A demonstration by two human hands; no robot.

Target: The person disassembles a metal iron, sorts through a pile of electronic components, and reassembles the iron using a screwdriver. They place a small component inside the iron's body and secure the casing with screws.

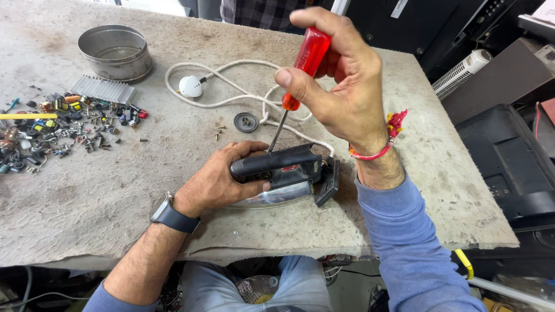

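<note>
Head view: left hand [222, 182] grips black-handled iron [283, 173]; right hand [341, 86] grips red screwdriver [300, 69].

A repair workshop: worn workbench [115, 202] strewn with electronic parts [63, 124].

The screwdriver [300, 69] at upper centre has a glossy, translucent red plastic handle and a thin bare metal shaft. Below it, the clothes iron [283, 176] shows a matt black plastic handle over a shiny, mirror-like metal soleplate. Its white cord [231, 86] looks cloth-braided, ending in a smooth white plastic plug [190, 86]. The round tin [115, 52] at upper left is dull brushed metal. The worktop [87, 196] is rough, stained and grey.
</note>
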